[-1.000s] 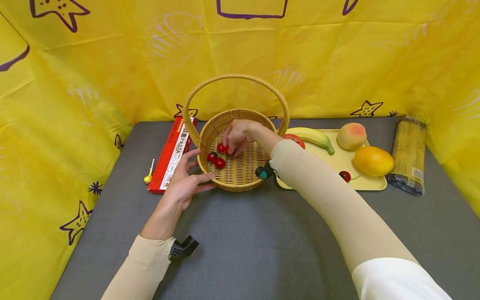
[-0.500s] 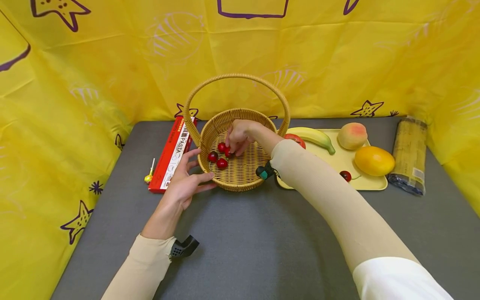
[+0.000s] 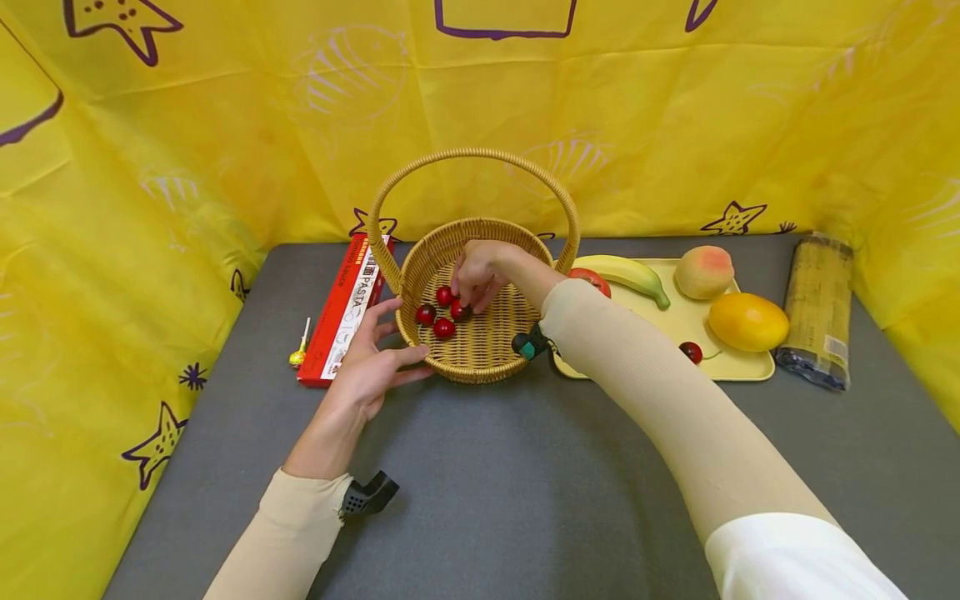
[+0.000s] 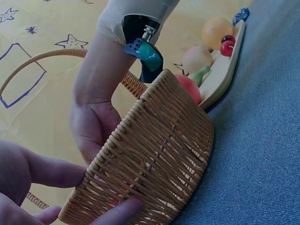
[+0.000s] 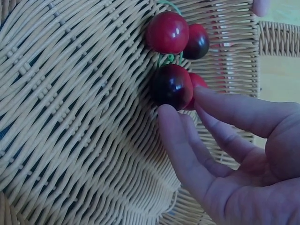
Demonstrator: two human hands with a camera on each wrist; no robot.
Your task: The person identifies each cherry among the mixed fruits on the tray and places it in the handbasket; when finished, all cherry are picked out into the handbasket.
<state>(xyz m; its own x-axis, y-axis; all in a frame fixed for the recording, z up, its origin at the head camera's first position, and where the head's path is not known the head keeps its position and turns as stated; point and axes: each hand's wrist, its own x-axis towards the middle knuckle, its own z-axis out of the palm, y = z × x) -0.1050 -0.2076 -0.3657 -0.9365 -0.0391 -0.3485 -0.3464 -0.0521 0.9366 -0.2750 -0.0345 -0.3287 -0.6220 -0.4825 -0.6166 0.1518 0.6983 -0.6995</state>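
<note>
The round wicker basket (image 3: 480, 367) with its tall handle stands on the table. Several dark red cherries (image 3: 444, 328) lie together on the left of its floor. My left hand (image 3: 365, 367) grips the basket's left front rim, thumb over the edge and other fingers against the outer wall. Inside the basket, my right hand (image 3: 483, 271) is just beside the cherries. In the right wrist view, its parted fingertips (image 5: 168, 115) are at the lower edge of a dark cherry (image 5: 171, 86), not closed round it. Another red cherry (image 5: 197, 84) sits partly hidden behind that one.
Right of the basket, a cream tray (image 3: 660, 321) holds a banana (image 3: 626, 275), a peach (image 3: 703, 272), a mango (image 3: 747, 322), a partly hidden tomato (image 3: 591, 281) and cherries (image 3: 690, 352). A wrapped roll (image 3: 817, 312) lies beyond. On the left are a pasta box (image 3: 341, 325) and a lollipop (image 3: 298, 354).
The cherries at my right fingertips have settled slightly to the right and lower, and the pair shows more clearly now. My right fingers have loosened from them. My left hand stays on the rim.
</note>
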